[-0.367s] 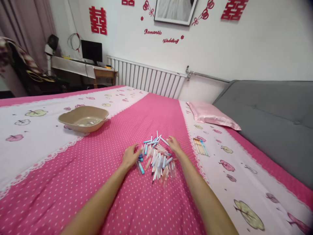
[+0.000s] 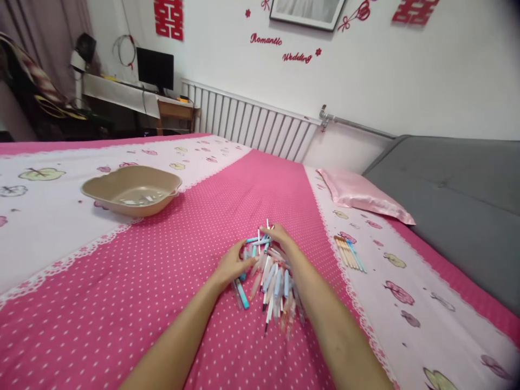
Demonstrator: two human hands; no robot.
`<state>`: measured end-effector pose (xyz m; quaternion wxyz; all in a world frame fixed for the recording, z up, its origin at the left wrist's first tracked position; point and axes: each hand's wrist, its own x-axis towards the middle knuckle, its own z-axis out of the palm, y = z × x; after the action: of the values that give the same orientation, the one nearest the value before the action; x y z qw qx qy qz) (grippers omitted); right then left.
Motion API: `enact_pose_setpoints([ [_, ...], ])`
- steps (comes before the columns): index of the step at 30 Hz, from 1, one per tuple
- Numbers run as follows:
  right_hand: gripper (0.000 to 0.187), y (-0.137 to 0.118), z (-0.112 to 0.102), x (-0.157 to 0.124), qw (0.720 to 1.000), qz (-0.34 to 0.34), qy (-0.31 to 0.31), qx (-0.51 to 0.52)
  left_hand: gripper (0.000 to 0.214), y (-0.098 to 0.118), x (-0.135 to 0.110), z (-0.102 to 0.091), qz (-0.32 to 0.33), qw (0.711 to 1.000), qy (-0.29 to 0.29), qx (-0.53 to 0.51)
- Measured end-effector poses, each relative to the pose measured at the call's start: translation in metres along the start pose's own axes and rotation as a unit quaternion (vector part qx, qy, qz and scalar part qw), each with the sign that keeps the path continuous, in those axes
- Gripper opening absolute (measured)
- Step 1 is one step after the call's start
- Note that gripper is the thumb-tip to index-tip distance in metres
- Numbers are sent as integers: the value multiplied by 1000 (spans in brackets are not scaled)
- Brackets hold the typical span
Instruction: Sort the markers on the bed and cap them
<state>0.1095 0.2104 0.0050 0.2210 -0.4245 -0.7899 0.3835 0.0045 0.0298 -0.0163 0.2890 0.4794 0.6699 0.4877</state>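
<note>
A loose pile of pens (image 2: 278, 284), white, pale blue, clear and pinkish, lies on the pink dotted bedspread. My left hand (image 2: 234, 264) cups the pile's left side, thumb and fingers apart, with the thumb over some pens. Just below it rests a turquoise pen (image 2: 241, 295). At the far right edge of the pile, my right hand (image 2: 280, 236) bends inward, its fingers reaching left over the upper pens. White sticks (image 2: 259, 241) and blue pens show near its fingertips. My right forearm hides part of the pile's right side.
A beige basin (image 2: 130, 189) with small whitish pieces inside stands on the bed at left. To the right, a row of tan and blue pens (image 2: 350, 253) lies on the white strip. Farther back are a pink pillow (image 2: 363, 195) and a grey headboard (image 2: 450, 211).
Both hands have closed in on the pile from its sides, the right one moving left over the upper pens. The view has shifted slightly.
</note>
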Motion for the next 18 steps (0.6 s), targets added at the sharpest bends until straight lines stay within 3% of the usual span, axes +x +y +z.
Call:
enact_pose_setpoints([
  [4, 11, -12, 6, -9, 998, -1, -47, 39, 91, -5, 20, 12, 17, 999, -19, -47],
  [7, 6, -17, -5, -28, 993, -18, -83, 77, 88, -5, 22, 15, 39, 994, -64, -74],
  [13, 16, -12, -39, -92, 983, -74, -106, 130, 68, 16, -1, 9, 123, 975, -154, -104],
  [18, 25, 6, -46, -138, 980, -150, -81, 106, 53, 27, -16, 6, 146, 980, -138, -8],
])
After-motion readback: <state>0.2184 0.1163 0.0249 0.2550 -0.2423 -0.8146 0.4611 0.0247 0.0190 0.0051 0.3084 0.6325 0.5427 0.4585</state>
